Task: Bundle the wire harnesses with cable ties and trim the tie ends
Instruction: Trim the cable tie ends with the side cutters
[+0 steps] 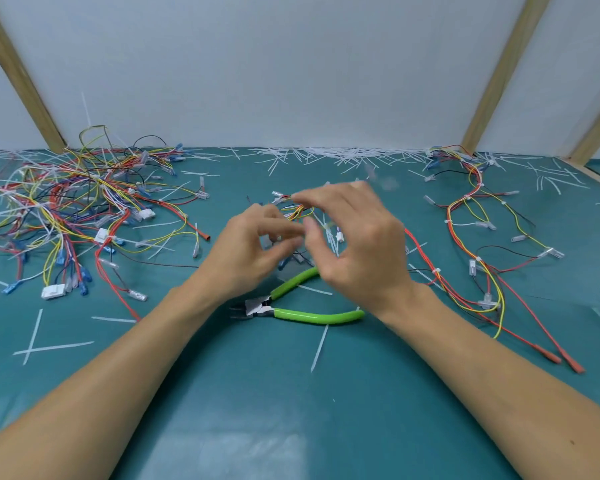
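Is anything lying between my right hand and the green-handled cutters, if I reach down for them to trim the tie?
Nothing visible does. The green-handled flush cutters lie bare on the teal mat, just below the right hand, whose palm covers the end of the upper handle. Only loose white tie offcuts lie flat around them.

Lighting bright, even, diffuse; source not visible. Shadows soft and faint beneath forearms. Pale sheen on teal table cover [257, 445] at lower centre. Motion blur on both hands' fingers [284, 233]. Wide-angle distortion: wooden posts [21, 74] lean outward at frame edges.
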